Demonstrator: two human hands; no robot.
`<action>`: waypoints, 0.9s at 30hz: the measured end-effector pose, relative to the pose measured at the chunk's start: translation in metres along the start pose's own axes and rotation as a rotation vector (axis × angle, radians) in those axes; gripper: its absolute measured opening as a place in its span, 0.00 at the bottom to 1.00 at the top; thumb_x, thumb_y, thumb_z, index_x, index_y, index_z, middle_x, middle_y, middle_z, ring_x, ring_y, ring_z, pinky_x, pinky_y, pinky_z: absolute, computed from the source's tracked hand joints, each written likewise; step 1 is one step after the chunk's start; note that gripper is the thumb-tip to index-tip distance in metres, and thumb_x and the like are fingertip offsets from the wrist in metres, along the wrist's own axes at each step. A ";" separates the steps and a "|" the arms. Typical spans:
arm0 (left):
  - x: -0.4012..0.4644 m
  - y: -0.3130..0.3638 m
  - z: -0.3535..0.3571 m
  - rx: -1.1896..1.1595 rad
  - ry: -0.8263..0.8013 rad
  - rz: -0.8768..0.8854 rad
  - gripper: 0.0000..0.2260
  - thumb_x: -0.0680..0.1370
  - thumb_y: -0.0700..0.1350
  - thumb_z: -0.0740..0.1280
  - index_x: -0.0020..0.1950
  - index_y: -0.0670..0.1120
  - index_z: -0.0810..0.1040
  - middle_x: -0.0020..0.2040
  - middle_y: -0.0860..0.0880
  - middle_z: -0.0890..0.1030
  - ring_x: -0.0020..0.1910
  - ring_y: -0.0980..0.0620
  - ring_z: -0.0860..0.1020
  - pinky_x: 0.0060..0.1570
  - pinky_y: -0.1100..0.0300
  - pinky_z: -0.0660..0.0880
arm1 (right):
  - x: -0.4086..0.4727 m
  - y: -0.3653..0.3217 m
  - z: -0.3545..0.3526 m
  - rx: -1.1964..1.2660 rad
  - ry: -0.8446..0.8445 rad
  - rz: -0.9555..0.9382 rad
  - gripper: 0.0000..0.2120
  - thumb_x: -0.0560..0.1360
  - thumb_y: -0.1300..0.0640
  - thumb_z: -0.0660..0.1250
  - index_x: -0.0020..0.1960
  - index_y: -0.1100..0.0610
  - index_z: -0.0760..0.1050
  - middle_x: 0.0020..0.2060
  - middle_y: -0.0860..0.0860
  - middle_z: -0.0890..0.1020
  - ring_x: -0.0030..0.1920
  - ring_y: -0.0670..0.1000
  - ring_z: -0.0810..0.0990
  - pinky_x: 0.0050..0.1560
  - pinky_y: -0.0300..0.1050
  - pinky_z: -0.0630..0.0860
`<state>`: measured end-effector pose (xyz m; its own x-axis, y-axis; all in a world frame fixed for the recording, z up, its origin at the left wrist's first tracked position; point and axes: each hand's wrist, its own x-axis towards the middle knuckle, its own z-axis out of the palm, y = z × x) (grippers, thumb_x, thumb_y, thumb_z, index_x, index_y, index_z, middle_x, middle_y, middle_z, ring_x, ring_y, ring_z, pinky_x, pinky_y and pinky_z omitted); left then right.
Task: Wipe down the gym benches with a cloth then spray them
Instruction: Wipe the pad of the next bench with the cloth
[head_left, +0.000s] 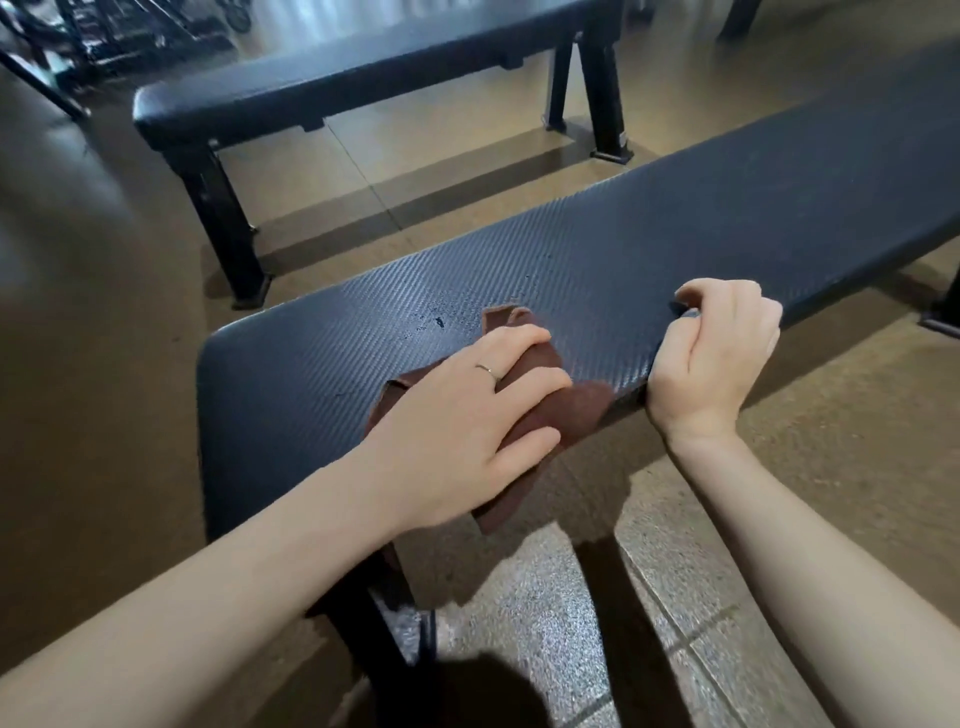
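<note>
Under the left hand (457, 415), flat and pressing down: brown cloth (540, 410), spread on the near bench (675, 249) pad, one corner hanging off the near edge. Just beyond the fingertips, a few dark wet spots (436, 323) on the textured vinyl. Right of the cloth, right hand (717, 343) clenched over the pad's near edge. Farther back, second bench (332, 88) on the tan floor (810, 447).

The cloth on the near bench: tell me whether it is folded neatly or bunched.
Bunched. The brown cloth lies crumpled under the left hand, with loose flaps sticking out over the near bench.
</note>
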<state>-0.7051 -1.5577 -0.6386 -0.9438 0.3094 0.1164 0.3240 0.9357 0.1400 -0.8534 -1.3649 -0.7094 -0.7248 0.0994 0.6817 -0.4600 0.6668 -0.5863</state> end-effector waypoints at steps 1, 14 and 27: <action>-0.013 -0.005 -0.004 -0.001 -0.001 -0.011 0.21 0.83 0.59 0.57 0.74 0.53 0.71 0.79 0.50 0.62 0.76 0.50 0.63 0.77 0.56 0.58 | -0.001 0.000 0.000 0.000 0.000 0.000 0.14 0.72 0.60 0.55 0.50 0.60 0.77 0.48 0.56 0.80 0.49 0.63 0.74 0.52 0.50 0.63; 0.078 -0.089 0.012 -0.033 0.064 -0.210 0.26 0.81 0.61 0.50 0.74 0.51 0.69 0.77 0.42 0.65 0.77 0.42 0.61 0.77 0.44 0.59 | -0.001 0.005 0.004 -0.009 0.007 -0.031 0.13 0.71 0.61 0.54 0.47 0.60 0.76 0.46 0.55 0.80 0.49 0.61 0.75 0.52 0.48 0.62; -0.033 -0.093 -0.016 -0.074 -0.012 0.117 0.22 0.83 0.61 0.54 0.71 0.52 0.73 0.76 0.51 0.64 0.75 0.52 0.64 0.77 0.61 0.53 | -0.003 -0.001 0.002 -0.054 0.020 -0.016 0.12 0.71 0.66 0.55 0.47 0.62 0.77 0.45 0.55 0.79 0.49 0.55 0.73 0.53 0.44 0.63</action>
<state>-0.7026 -1.6580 -0.6394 -0.9000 0.4178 0.1244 0.4351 0.8782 0.1985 -0.8516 -1.3670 -0.7115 -0.7069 0.1034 0.6997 -0.4421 0.7075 -0.5513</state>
